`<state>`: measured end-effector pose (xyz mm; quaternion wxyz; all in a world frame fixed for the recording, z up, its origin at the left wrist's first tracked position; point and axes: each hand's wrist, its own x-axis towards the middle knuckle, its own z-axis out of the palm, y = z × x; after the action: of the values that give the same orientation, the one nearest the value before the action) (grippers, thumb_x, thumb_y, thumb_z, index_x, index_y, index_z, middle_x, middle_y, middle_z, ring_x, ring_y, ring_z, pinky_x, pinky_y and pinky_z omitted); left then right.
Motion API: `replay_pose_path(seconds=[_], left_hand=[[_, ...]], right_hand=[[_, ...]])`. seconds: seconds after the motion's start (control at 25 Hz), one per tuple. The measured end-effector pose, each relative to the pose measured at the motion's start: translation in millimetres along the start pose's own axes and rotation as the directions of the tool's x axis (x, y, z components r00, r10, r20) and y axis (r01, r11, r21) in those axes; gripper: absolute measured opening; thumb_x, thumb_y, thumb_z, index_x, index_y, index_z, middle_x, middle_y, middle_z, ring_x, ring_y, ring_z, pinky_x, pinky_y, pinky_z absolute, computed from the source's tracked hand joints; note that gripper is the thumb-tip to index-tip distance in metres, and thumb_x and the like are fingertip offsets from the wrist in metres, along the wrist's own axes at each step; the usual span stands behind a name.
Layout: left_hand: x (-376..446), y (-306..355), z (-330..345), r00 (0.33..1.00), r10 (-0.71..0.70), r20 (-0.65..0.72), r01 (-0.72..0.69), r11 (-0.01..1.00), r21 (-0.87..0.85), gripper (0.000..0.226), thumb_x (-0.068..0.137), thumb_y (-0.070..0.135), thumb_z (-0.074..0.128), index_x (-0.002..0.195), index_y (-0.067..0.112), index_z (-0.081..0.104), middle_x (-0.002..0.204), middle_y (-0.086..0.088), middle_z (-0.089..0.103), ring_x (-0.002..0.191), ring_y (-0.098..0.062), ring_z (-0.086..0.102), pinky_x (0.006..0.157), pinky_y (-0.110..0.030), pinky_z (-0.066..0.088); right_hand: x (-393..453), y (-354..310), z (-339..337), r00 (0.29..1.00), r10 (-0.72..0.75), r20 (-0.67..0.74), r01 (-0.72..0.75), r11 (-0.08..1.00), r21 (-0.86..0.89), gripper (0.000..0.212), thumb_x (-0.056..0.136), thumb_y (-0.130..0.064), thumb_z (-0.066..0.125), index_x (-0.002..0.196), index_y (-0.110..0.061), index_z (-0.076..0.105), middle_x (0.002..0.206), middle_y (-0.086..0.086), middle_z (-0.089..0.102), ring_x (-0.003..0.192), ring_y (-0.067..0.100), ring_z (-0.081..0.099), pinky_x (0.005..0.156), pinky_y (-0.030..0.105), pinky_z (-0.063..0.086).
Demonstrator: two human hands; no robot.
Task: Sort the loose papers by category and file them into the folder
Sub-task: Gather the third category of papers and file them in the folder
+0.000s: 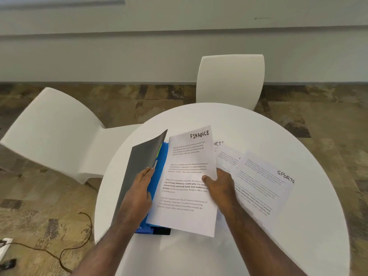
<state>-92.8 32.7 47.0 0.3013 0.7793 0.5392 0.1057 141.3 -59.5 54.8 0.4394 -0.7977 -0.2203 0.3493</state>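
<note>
— Where was the white printed sheet headed FINANCE [187, 182]?
— Pinched in the right hand [220, 187], over the open grey-covered blue folder [157, 176]; the left hand [137, 196] gripped its cover.
— And around it?
— Loose white SPORTS papers [262, 182] on the round white surface [288, 226], two white chairs [231, 80] beyond.

1. The right hand [219, 186] pinches the FINANCE sheet [187, 180] at its right edge, thumb on top.
2. Left of that grip, the left hand [137, 194] holds up the grey cover [139, 164] of the folder [157, 176], blue dividers showing beneath.
3. Right of the grip, two SPORTS sheets [258, 180] lie overlapping on the white round table [298, 226].
</note>
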Motion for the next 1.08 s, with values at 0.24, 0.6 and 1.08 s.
replay_pose_path(seconds=[0.24, 0.6, 1.08], left_hand=[[-5.1, 2.7, 1.3, 0.999, 0.017, -0.046, -0.017, 1.0, -0.015, 0.069, 0.091, -0.002, 0.042, 0.151, 0.032, 0.033, 0.156, 0.018, 0.03, 0.116, -0.008, 0.052, 0.094, -0.021, 0.039], [-11.0, 14.0, 0.0, 0.999, 0.026, -0.041, -0.029, 0.998, -0.06, 0.061, 0.097, 0.006, 0.041, 0.151, 0.035, 0.034, 0.155, 0.019, 0.03, 0.112, -0.003, 0.053, 0.087, -0.024, 0.05], [-5.4, 14.7, 29.9, 0.999, 0.0, 0.041, -0.006, 0.99, 0.144, 0.061, 0.097, 0.034, 0.047, 0.154, 0.031, 0.026, 0.165, 0.008, 0.019, 0.131, -0.011, 0.048, 0.078, -0.026, 0.05]], right_hand=[[-11.6, -14.4, 39.7, 0.997, -0.036, 0.068, 0.043, 0.994, -0.105, 0.033, 0.089, -0.014, 0.063, 0.122, -0.012, 0.067, 0.113, 0.001, 0.074, 0.084, 0.013, 0.062, 0.074, 0.017, 0.048], [-12.2, -26.0, 102.1, 0.948, -0.05, 0.315, 0.094, 0.987, -0.126, 0.047, 0.092, -0.033, 0.059, 0.136, -0.02, 0.049, 0.121, 0.0, 0.067, 0.108, 0.019, 0.065, 0.085, 0.024, 0.051], [-17.0, -17.0, 93.0, 0.978, -0.107, 0.18, 0.18, 0.871, -0.456, 0.031, 0.097, -0.041, 0.041, 0.104, -0.024, 0.067, 0.099, 0.001, 0.072, 0.091, 0.023, 0.068, 0.08, 0.036, 0.056]])
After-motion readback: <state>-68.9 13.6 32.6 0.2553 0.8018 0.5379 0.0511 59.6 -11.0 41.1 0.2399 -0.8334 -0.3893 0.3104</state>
